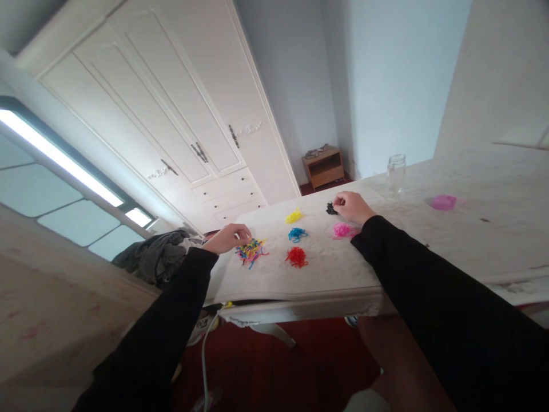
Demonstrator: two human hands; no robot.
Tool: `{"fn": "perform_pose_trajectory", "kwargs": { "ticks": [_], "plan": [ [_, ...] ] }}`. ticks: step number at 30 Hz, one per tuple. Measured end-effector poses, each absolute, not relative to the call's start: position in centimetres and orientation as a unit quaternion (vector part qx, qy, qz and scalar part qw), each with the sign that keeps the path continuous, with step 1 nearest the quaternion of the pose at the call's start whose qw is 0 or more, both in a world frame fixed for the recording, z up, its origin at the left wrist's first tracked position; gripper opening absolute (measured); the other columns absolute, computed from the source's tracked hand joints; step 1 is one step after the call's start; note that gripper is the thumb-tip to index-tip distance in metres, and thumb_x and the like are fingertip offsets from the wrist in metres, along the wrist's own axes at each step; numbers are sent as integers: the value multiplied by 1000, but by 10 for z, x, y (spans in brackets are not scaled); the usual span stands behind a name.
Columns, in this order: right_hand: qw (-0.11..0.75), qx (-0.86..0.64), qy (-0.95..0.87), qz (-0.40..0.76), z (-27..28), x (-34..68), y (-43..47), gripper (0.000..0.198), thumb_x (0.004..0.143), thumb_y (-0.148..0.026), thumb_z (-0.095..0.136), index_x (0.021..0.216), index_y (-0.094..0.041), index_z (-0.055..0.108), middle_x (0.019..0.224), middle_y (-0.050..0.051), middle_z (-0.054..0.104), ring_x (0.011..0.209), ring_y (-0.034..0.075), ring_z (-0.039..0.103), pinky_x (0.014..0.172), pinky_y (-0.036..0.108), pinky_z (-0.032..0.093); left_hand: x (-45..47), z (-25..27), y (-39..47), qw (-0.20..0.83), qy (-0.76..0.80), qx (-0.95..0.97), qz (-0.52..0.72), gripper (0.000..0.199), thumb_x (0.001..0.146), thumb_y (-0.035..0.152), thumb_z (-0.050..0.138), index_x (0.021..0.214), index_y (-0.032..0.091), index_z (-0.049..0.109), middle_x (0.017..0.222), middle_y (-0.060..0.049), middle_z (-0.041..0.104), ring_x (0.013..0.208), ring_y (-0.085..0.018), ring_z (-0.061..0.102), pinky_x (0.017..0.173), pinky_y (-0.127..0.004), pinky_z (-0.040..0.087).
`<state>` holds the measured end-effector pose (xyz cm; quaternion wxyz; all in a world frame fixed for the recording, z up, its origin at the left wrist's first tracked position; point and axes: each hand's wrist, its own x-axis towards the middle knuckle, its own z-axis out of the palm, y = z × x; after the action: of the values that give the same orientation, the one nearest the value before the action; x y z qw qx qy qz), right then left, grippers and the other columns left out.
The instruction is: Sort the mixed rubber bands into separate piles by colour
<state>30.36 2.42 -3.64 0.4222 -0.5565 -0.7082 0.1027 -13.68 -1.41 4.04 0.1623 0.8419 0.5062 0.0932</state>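
Lying beyond the left end of the table (261,286), a heap of dark cloth (158,256) comes first. Next, the left hand (225,238) reaches over the pale tabletop, thumb and fingers curled towards each other. Just below and beside those fingertips lies the mixed pile (251,253) of thin strands in yellow, blue, pink and other colours; whether a strand is pinched, I cannot tell. Further right, well apart from either hand, three single-colour piles form a rough column: the yellow pile (294,216) farthest away, the blue pile (297,234) between, the red pile (297,257) nearest. Then comes the black pile (330,208), right at the fingertips of the right hand (353,206). Its fingers are bent and close together; their grip is too small to make out. The pink pile (343,230) sits just below that hand, near the sleeve. Beyond, a clear glass jar (396,176) stands upright, and a pink object (444,202) lies at far right.
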Motion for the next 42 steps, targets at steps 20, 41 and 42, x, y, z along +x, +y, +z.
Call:
{"fn": "perform_pose_trajectory", "kwargs": {
  "ticks": [20,41,42],
  "plan": [
    [432,-544,-711,110,-29,299,19,11,72,-10,61,66,-18,64,69,1,67,68,15,57,66,26,39,-14,24,15,289,432,813,264,32,84,42,75,93,12,80,82,-10,79,76,-21,75,76,-32,60],
    [428,-387,-795,190,-4,240,-18,6,86,-15,71,84,-20,74,80,0,77,72,14,68,69,25,50,26,0,22,354,344,780,384,30,73,42,86,83,14,83,74,-7,79,68,-21,74,66,-31,62],
    [430,-386,-793,193,-4,240,-19,6,86,-15,71,84,-20,74,80,0,77,72,14,68,69,25,50,27,-1,21,357,340,779,387,29,72,42,86,82,14,83,74,-7,79,67,-20,74,65,-30,61]
  ]
}}
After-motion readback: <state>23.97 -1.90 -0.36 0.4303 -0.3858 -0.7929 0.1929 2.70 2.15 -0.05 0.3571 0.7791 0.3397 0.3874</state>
